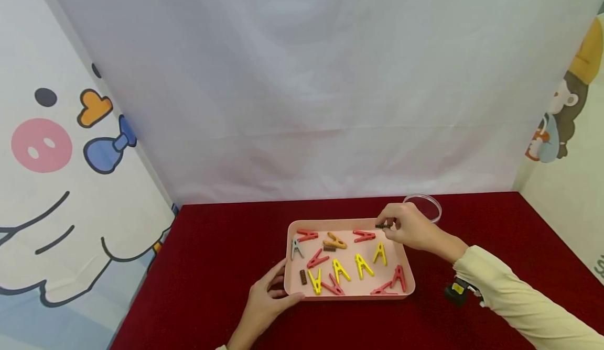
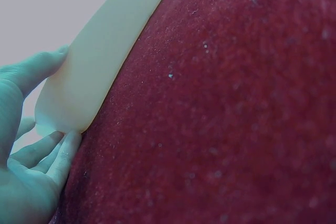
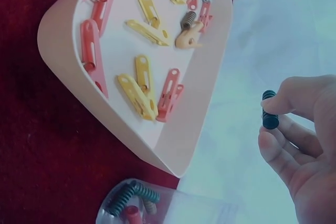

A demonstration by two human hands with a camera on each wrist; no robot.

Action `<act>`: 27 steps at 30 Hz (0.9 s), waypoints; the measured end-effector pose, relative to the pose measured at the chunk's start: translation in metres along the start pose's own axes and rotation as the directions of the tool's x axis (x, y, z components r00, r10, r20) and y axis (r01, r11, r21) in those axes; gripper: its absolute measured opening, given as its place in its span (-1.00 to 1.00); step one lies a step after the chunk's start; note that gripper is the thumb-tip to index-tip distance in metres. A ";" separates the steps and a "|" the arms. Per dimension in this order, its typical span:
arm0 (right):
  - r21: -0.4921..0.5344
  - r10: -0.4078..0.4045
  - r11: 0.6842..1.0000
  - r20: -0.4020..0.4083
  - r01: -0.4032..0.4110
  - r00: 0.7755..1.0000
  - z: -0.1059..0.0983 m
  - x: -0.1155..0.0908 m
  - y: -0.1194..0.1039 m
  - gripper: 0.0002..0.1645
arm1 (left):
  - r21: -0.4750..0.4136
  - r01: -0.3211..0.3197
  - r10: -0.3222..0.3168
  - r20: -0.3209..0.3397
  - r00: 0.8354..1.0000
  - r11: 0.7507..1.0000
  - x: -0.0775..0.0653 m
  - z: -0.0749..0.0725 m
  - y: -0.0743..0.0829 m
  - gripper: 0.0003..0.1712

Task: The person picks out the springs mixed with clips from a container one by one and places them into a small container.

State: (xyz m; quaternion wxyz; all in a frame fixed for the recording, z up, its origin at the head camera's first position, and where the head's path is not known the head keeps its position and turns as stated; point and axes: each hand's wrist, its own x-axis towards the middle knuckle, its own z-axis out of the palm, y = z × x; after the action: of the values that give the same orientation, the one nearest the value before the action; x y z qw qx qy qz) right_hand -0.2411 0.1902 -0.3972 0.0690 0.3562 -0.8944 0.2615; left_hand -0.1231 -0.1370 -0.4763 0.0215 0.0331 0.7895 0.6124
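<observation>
My right hand (image 1: pixel 410 227) pinches a dark coil spring (image 3: pixel 270 109) between thumb and fingertips, over the tray's far right corner in the head view. My left hand (image 1: pixel 266 297) holds the pale pink tray (image 1: pixel 351 297) by its near left corner. In the left wrist view its thumb lies at the rim and fingers touch the outer wall low down. Red, yellow, orange and grey clothespins lie spread in the tray, such as a yellow clothespin (image 1: pixel 363 266) and a red clothespin (image 1: pixel 308 234). Brown springs lie among them, one spring (image 1: pixel 303 277) near the left wall.
Behind my right hand stands a clear container (image 1: pixel 436 206); the right wrist view shows dark springs (image 3: pixel 122 199) and a red piece (image 3: pixel 133 214) inside. A black object with a yellow patch (image 1: pixel 456 291) is beside the right cuff. Red cloth (image 1: pixel 226 245) covers the table, with a white curtain behind.
</observation>
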 end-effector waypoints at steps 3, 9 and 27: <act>0.004 -0.007 1.000 -0.020 0.007 1.000 -0.005 -0.001 0.002 -0.76 | -0.007 -0.003 0.003 -0.002 1.000 1.000 0.002 0.000 -0.005 -0.11; -0.021 -0.057 0.998 -0.073 0.056 0.996 -0.012 -0.002 0.005 -0.78 | 0.032 -0.016 0.016 -0.020 1.000 0.999 0.008 0.001 -0.026 -0.11; -0.051 0.056 0.997 -0.102 -0.062 0.993 -0.034 -0.012 0.020 -0.80 | 0.022 0.000 0.000 -0.004 1.000 1.000 0.000 0.000 0.002 -0.12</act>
State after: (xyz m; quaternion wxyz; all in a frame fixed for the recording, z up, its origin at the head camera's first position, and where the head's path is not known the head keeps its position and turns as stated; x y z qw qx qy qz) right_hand -0.2476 0.2271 -0.3801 0.1159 0.3139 -0.9067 0.2570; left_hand -0.1226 -0.1365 -0.4746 0.0195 0.0319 0.7962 0.6039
